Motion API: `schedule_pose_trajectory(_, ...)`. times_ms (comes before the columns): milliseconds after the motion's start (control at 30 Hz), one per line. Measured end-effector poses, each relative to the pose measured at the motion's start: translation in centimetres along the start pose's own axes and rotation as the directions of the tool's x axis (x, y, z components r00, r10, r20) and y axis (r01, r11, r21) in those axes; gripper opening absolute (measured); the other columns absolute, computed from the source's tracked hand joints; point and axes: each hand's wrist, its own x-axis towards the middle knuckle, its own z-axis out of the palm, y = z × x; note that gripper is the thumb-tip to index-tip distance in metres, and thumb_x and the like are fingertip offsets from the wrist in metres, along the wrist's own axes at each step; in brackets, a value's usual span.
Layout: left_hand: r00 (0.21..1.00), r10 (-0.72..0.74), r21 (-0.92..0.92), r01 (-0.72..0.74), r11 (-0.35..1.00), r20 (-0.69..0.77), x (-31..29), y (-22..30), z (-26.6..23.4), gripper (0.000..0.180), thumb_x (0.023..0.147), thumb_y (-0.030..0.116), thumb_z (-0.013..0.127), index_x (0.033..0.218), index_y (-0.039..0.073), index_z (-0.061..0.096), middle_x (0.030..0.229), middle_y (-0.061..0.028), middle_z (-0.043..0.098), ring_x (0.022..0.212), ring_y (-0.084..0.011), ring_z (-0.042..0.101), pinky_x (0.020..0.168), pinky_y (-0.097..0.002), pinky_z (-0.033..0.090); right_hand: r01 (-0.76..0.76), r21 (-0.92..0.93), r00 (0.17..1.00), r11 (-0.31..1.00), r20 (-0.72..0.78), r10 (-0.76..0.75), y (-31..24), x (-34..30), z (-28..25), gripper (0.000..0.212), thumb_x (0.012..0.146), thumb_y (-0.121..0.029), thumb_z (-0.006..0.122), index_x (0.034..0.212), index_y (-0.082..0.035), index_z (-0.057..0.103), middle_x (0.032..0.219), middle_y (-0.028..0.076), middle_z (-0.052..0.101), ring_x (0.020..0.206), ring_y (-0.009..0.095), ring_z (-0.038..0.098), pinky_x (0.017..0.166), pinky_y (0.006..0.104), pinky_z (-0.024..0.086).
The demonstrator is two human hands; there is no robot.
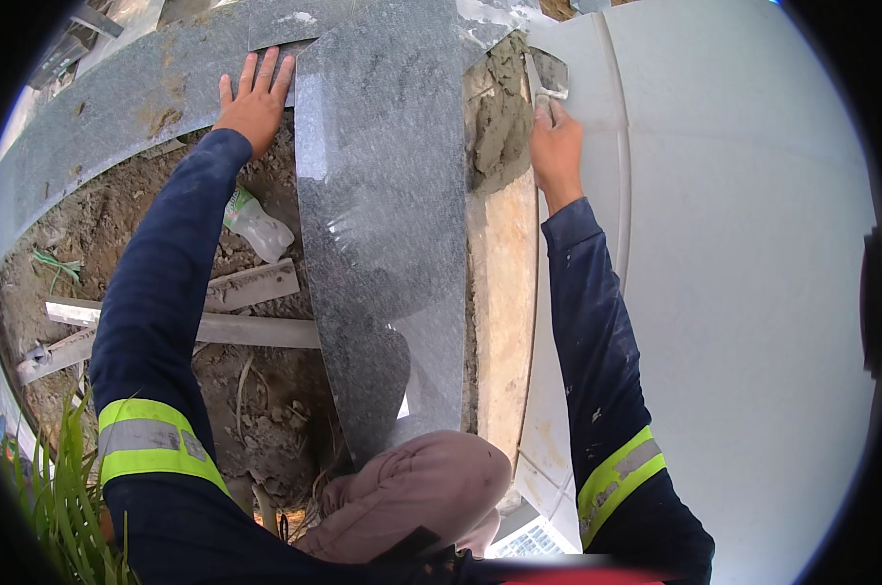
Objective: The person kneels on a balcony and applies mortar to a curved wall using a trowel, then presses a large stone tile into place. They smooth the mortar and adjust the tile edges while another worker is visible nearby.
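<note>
My right hand (558,151) is closed around the handle of a small trowel (551,74), its blade pointing away from me. Just left of the blade, wet grey mortar (499,117) lies spread over the far end of a narrow pale ledge (500,292). My left hand (254,105) rests with fingers stretched apart on the grey stone border (168,83) at the far left, holding nothing. Between my two hands runs a long polished dark grey stone slab (383,175), its surface reflecting light. The mortar strip borders the slab's right edge.
Right of the ledge extends a broad pale surface (743,244) with a raised seam. In the soil bed at left lie a plastic bottle (259,226), crossed wooden strips (236,329) and green string (59,265). Grass blades (66,497) stand at lower left, beside my arm.
</note>
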Motion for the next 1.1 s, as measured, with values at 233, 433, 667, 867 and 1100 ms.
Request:
schedule_pose_trajectory(233, 1.0, 0.0, -0.032, -0.001, 0.999, -0.016, 0.1, -0.1, 0.7, 0.095, 0.094, -0.009, 0.052, 0.17, 0.021, 0.005, 0.177, -0.0094, -0.001, 0.162, -0.0386, 0.004, 0.123, -0.0702, 0.017, 0.046, -0.188, 0.999, 0.981, 0.025, -0.043, -1.8, -3.4, -3.5, 0.045, 0.096, -0.019, 0.058, 0.129, 0.011, 0.067, 0.11, 0.033, 0.073, 0.104, 0.041, 0.074, 0.093, 0.0447, 0.055)
schedule_pose_trajectory(433, 1.0, -0.009, 0.012, 0.009, 1.0, 0.016, 0.3, 0.2, 0.2, 0.095, 0.094, -0.009, 0.052, 0.17, 0.021, 0.004, 0.177, -0.0087, -0.001, 0.162, -0.0377, 0.005, 0.123, -0.0706, 0.017, 0.125, -0.367, 0.992, 0.922, 0.05, -0.115, -0.7, -2.2, -3.1, 0.042, 0.093, -0.018, 0.058, 0.126, 0.005, 0.071, 0.107, 0.033, 0.072, 0.101, 0.046, 0.072, 0.093, 0.0451, 0.055)
schedule_pose_trajectory(667, 1.0, -0.001, -0.011, 0.001, 1.0, 0.006, 0.5, 0.1, 0.8, 0.092, 0.096, -0.008, 0.051, 0.17, 0.021, 0.005, 0.177, -0.0083, 0.0, 0.162, -0.0376, 0.005, 0.123, -0.0705, 0.017, 0.092, -0.319, 0.994, 0.943, -0.022, -0.104, -1.2, -3.8, -3.1, 0.036, 0.095, -0.019, 0.058, 0.121, 0.0, 0.074, 0.098, 0.03, 0.072, 0.097, 0.046, 0.071, 0.088, 0.0486, 0.055)
schedule_pose_trajectory(867, 1.0, 0.001, -0.009, -0.001, 1.0, -0.011, 1.0, 0.0, 1.3, 0.091, 0.096, -0.007, 0.052, 0.17, 0.019, 0.006, 0.177, -0.0093, 0.0, 0.162, -0.039, 0.005, 0.123, -0.0707, 0.017, 0.114, -0.358, 0.99, 0.927, -0.042, -0.138, -0.3, -3.6, -4.1, 0.033, 0.096, -0.019, 0.057, 0.116, 0.001, 0.075, 0.097, 0.029, 0.073, 0.094, 0.047, 0.071, 0.087, 0.0493, 0.055)
schedule_pose_trajectory(1100, 0.999, 0.0, 0.056, -0.002, 0.998, 0.034, 1.3, -0.2, 1.4, 0.091, 0.096, -0.005, 0.053, 0.17, 0.017, 0.003, 0.177, -0.0106, -0.001, 0.162, -0.0404, 0.004, 0.122, -0.0714, 0.018, 0.13, -0.332, 0.991, 0.934, 0.0, -0.138, -0.9, -1.7, -2.4, 0.036, 0.096, -0.022, 0.058, 0.119, 0.002, 0.073, 0.096, 0.032, 0.071, 0.096, 0.049, 0.07, 0.087, 0.0489, 0.055)
